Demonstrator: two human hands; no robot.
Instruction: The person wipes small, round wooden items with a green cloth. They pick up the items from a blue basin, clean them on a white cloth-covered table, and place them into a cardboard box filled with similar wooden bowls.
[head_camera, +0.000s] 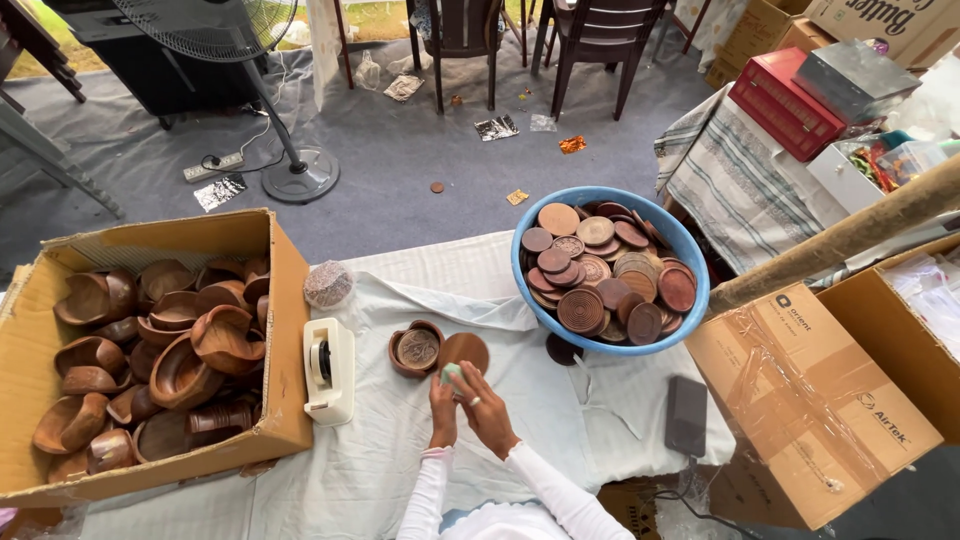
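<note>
Near counter (400, 470) middle, both hands (470, 400) grip small green object (451, 373); could slip, knocking wooden bowl (416, 349).

My count: 2 hands, left (442, 408) and right (487, 408), both on 1 small pale green thing (451, 373). 1 wooden bowl (415, 349) w/ 1 loose round lid (464, 352) beside it, mid table (400, 470). 1 white tape dispenser (328, 370) nr left edge. 1 blue tub (690, 300) at right edge, approx 25+ wooden discs showing, more hidden under. 1 open cardboard box (290, 330) left, approx 20 bowls, can't tell exactly. 1 dark phone (686, 415). 1 sealed carton (810, 400) right. 1 fan (300, 175), 2 chairs on floor.
</note>
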